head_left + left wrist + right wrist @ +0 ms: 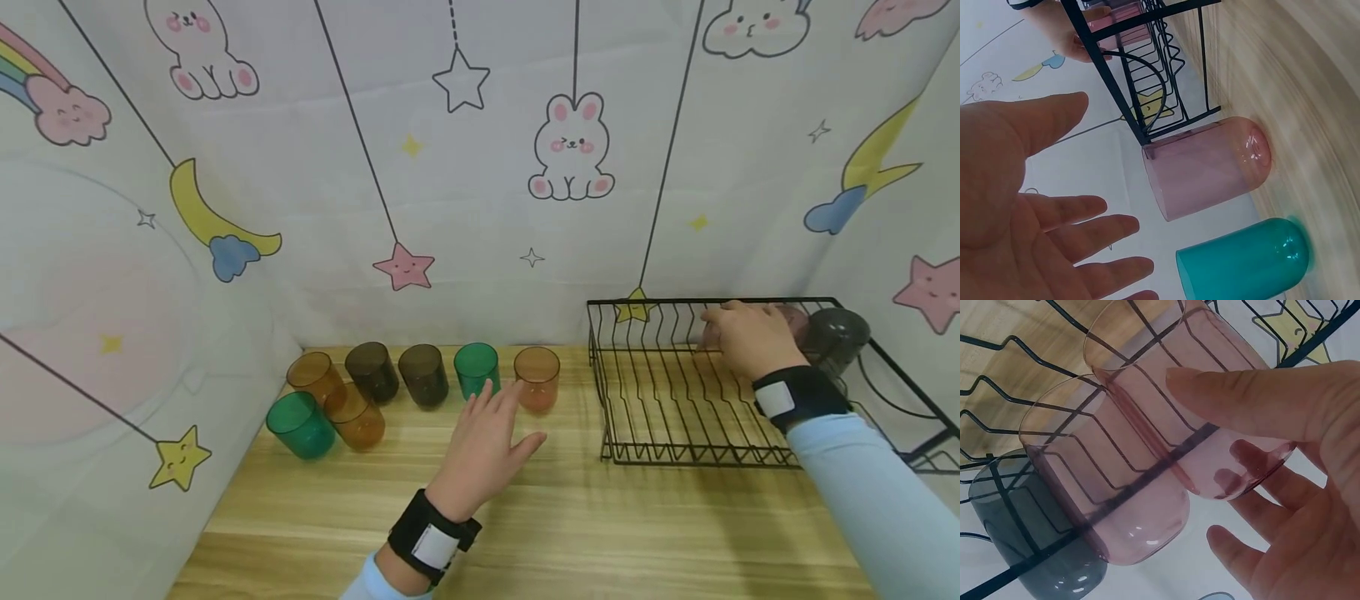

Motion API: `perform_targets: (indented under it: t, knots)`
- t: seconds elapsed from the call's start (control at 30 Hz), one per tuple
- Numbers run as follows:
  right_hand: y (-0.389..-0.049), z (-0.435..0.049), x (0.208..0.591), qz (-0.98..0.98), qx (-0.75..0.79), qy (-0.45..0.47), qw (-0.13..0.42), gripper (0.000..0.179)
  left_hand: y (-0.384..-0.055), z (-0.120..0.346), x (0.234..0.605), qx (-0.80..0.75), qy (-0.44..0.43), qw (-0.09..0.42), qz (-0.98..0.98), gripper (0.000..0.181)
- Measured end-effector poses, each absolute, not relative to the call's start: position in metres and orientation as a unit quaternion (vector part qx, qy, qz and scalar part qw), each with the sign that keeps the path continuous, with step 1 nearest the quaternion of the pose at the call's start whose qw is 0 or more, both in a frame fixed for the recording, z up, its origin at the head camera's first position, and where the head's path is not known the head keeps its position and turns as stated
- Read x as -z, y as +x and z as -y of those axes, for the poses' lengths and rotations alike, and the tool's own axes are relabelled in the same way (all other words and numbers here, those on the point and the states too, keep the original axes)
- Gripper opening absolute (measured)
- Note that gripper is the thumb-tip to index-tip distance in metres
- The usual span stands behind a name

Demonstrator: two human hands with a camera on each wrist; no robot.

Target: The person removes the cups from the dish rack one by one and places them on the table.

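Note:
My right hand (750, 337) is at the back of the black wire rack, gripping a clear pink cup (1210, 444) between thumb and fingers. That cup is tipped mouth-down over the wires. A second pink cup (1129, 512) and a grey cup (1041, 531) stand beside it in a row. Over the wooden table, my left hand (483, 454) is spread with nothing in it. Nearest to it are a pinkish-orange cup (1210, 169) and a green cup (1247, 262), both upright on the table.
Left along the table stand two dark brown cups (424, 379), two amber cups (360, 421) and another green cup (302, 427). The rack (697, 462) fills the table's right side. A white cloth with cartoon prints (480, 192) hangs behind and at both sides.

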State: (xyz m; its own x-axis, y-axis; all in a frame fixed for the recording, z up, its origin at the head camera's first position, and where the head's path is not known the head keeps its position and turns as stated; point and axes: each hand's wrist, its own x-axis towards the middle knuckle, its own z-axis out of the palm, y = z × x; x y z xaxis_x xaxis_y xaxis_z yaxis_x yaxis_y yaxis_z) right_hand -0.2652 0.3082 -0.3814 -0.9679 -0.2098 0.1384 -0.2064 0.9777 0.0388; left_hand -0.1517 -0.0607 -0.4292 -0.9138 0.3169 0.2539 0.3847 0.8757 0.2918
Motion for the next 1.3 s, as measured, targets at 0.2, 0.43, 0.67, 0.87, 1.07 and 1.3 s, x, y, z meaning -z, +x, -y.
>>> perform_targets:
  t: [0.2, 0.43, 0.67, 0.87, 1.07, 1.3]
  knots:
    - [-0.264, -0.309, 0.380, 0.991, 0.013, 0.102, 0.081, 0.032, -0.151, 0.061, 0.430, 0.173, -0.177, 0.099, 0.964, 0.076]
    - [-0.256, -0.306, 0.366, 0.990, -0.005, 0.092, 0.105, 0.024, -0.154, 0.064, 0.425, 0.188, -0.170, 0.109, 0.961, 0.081]
    - [-0.242, -0.299, 0.355, 0.987, -0.047, 0.099, 0.120, 0.046, -0.154, 0.067, 0.423, 0.208, -0.159, 0.126, 0.957, 0.079]
    - [-0.225, -0.287, 0.348, 0.986, -0.103, 0.087, 0.101, 0.069, -0.153, 0.068, 0.419, 0.234, -0.151, 0.154, 0.948, 0.072]
    - [-0.210, -0.272, 0.346, 0.978, -0.170, 0.080, 0.090, 0.070, -0.151, 0.068, 0.415, 0.255, -0.141, 0.187, 0.938, 0.064]
    - [-0.196, -0.253, 0.348, 0.963, -0.229, 0.101, 0.102, 0.073, -0.151, 0.065, 0.413, 0.267, -0.141, 0.211, 0.930, 0.056]
